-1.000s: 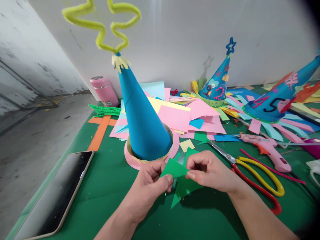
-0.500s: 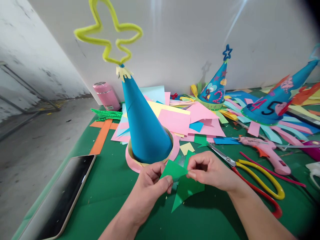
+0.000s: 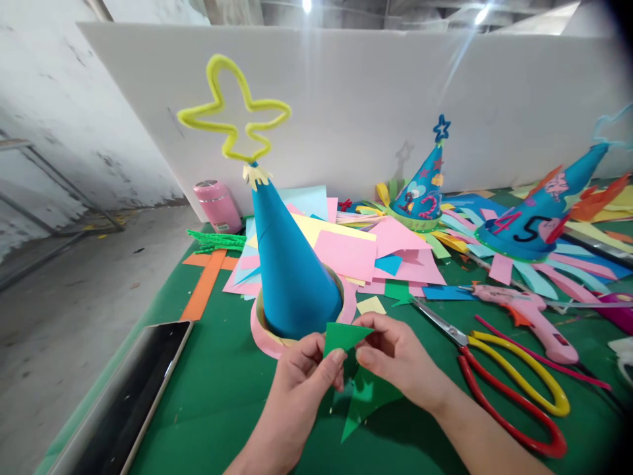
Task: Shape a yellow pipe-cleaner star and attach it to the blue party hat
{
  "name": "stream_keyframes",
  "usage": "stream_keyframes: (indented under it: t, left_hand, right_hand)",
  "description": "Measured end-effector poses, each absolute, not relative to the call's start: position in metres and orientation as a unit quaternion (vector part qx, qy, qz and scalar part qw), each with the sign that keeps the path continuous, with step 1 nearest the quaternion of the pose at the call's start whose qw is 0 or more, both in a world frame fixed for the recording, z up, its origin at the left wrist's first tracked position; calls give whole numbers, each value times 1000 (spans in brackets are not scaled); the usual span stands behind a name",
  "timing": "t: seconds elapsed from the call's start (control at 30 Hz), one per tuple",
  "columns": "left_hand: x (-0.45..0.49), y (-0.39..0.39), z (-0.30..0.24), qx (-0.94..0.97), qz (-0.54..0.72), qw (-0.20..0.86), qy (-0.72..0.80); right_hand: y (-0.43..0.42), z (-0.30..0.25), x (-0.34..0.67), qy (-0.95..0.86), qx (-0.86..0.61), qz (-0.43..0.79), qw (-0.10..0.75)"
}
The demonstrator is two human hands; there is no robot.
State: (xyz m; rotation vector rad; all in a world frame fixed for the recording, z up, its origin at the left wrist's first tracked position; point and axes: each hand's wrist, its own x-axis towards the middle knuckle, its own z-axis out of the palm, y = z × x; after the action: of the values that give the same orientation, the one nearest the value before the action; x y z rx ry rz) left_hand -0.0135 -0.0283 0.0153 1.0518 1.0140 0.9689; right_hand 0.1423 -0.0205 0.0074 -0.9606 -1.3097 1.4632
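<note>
Hands are meeting at small green paper near the blue cone
Left hand is pinching it low, seemingly for steadiness; right hand is resting curled at its tip, grip too hidden to tell

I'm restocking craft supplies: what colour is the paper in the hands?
The held paper is green, clearest in the head view.

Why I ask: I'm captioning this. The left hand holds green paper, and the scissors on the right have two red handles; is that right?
Not quite: the head view shows the scissors with one red handle and one yellow handle. The left hand does hold green paper.
</note>
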Motion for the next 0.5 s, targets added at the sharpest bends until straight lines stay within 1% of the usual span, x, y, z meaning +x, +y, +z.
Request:
stream_keyframes:
  t: [0.17, 0.4, 0.5]
  left_hand:
    - [-12, -31, 15, 481, 435, 609, 456]
    - [-13, -32, 14, 506, 439, 577, 466]
    - [-15, -31, 11, 498, 448, 571, 474]
  right_hand:
    - [-23, 6, 137, -539, -441, 529, 485]
    - [-21, 8, 146, -513, -453, 530, 501]
    - [-18, 2, 150, -478, -464, 507, 547]
